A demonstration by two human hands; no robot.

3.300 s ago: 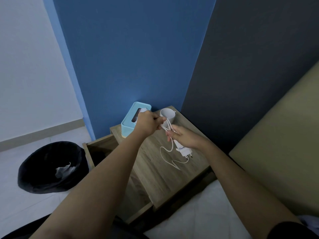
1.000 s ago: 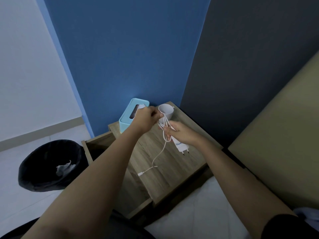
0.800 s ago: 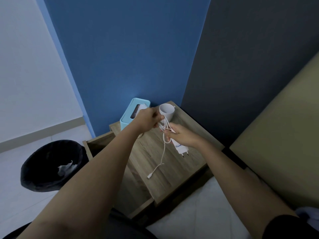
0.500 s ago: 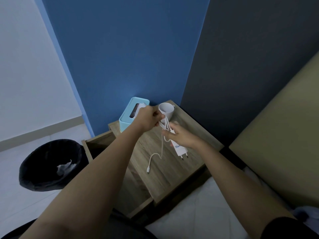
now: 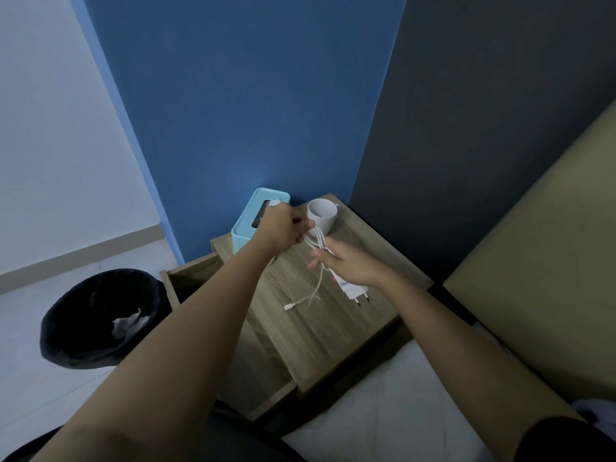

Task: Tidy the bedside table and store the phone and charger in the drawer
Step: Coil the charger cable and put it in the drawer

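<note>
Over the wooden bedside table (image 5: 333, 331), both my hands hold a white charger. My right hand (image 5: 346, 266) grips the plug block (image 5: 354, 290), whose two pins point toward me. My left hand (image 5: 283, 231) pinches the top of several cable loops (image 5: 316, 241) stretched between the two hands. The cable's free end (image 5: 293, 305) hangs down with its small connector touching the tabletop. The drawer (image 5: 196, 281) stands pulled out to the left of the tabletop, mostly hidden by my left forearm. No phone is visible.
A light blue tissue box (image 5: 253, 218) and a white cup (image 5: 321, 215) stand at the back of the table against the blue wall. A black bin (image 5: 100, 315) with crumpled paper sits on the floor to the left. A bed (image 5: 383, 418) lies at the lower right.
The loose cable tail has grown shorter as more loops gathered between my hands. Its connector end has slid closer to my right hand across the tabletop.
</note>
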